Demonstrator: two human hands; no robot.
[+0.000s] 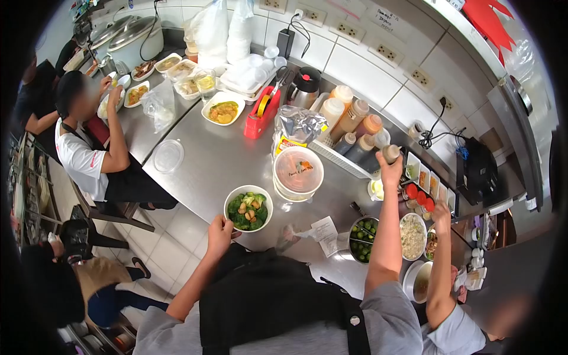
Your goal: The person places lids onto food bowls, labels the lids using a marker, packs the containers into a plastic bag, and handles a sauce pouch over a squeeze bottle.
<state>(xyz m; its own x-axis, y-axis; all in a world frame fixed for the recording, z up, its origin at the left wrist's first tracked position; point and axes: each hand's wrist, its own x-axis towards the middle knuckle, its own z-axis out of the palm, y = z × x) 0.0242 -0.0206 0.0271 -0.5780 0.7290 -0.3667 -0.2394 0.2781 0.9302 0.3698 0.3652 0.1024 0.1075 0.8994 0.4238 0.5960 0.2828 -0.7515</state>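
My left hand has its fingers closed at the lower left rim of a white bowl filled with broccoli and brown pieces on top. My right hand reaches far forward, wrapped round a small bottle beside the white basket of sauce bottles. A lidded round tub with handwriting on its lid stands between my hands. Behind the tub lies a silver foil pouch.
A co-worker's hand is near red-lidded jars at right. Close by are a pot of green limes and a bowl of chopped white food. A red tape dispenser stands farther back. Another person eats at left.
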